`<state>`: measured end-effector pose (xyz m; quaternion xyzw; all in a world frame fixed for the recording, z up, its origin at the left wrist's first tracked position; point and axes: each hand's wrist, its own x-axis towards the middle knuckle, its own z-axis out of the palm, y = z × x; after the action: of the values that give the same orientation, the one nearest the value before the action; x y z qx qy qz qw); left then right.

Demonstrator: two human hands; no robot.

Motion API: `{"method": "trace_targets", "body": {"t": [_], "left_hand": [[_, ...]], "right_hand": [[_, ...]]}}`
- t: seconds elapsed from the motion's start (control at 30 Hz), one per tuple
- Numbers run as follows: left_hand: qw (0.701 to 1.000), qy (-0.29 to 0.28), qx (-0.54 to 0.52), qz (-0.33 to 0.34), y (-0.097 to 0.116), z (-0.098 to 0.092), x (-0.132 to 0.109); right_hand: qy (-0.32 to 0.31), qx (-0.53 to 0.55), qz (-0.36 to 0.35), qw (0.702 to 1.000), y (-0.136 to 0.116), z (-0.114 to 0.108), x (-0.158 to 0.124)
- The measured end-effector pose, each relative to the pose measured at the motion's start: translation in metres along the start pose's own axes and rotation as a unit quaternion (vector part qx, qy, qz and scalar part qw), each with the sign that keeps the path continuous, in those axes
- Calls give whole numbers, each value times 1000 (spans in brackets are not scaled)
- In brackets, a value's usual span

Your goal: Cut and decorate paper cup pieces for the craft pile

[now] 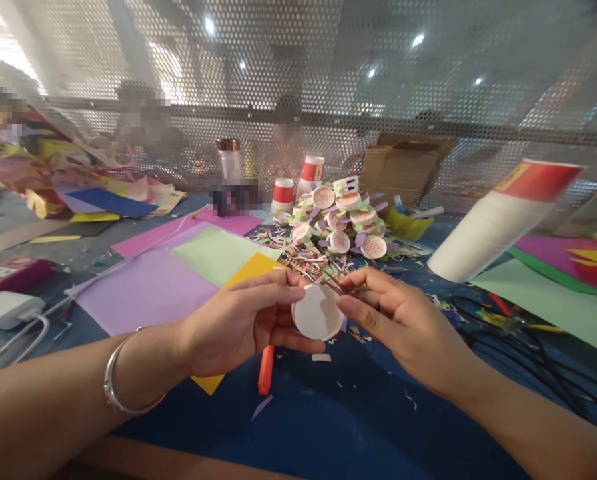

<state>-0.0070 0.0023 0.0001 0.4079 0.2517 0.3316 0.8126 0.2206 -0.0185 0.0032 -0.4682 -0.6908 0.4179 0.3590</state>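
My left hand (pixel 258 313), a silver bangle on its wrist, is closed on a round white paper disc (pixel 317 313), its thumb at the upper edge and fingers beneath. At the disc's right edge, my right hand (pixel 393 320) pinches with thumb and fingertips; some fingers are partly hidden. A shadow falls across the disc. Beneath the left hand lies an orange marker (pixel 265 371). Beyond the hands rises a pile of small round paper pieces (pixel 338 223) with patterned faces and green and purple strips, amid paper scraps (pixel 303 257).
Purple paper (pixel 143 287) and yellow paper (pixel 258 270) lie at left. A tilted stack of paper cups (pixel 498 227) stands at right, near black cables (pixel 523 360). Behind are red-and-white cups (pixel 283 193), a bottle (pixel 229 160) and a cardboard box (pixel 403 167). A white charger (pixel 9 309) sits far left.
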Motion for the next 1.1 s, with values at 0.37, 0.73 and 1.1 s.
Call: {"method": "trace_targets", "body": {"t": [0.37,0.73,1.1], "left_hand": [[999,-33,-10,2,1,-1,3],[990,1,120,78,1,-2,-1],[978,-21,182,99,2,4,-3]], "right_hand": [[11,5,-14,1000,0,0,-1],[34,-151,-84,984,0,1,-8],[29,-194,-90,976,2,0,-9]]}}
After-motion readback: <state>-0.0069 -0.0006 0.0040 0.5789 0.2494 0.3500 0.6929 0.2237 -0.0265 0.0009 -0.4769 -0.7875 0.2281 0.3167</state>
